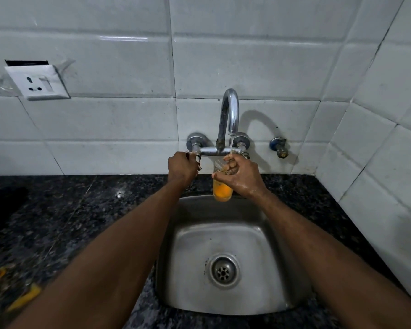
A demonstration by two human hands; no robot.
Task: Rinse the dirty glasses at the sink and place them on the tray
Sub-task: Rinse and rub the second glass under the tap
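Here, at the sink (188, 257), we hold the glass (222, 189) under the spout (231, 110) | right hand (243, 178) wraps it, orange dregs inside | left hand (182, 168) grips the tap handle (198, 160) | advice: open gently, with the rim centred under the flow.

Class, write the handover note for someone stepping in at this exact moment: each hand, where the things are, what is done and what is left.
Left hand: grips the tap handle on the left side of the tap.
Right hand: holds the glass upright under the spout, above the back edge of the sink.
Glass: orange liquid in its lower part, so not yet rinsed.
Water: cannot tell whether it is running.
Tray and other glasses: not in view.
Done: glass brought to the tap.
Left: rinse it, empty it, find the tray, set the glass on it, then any others.
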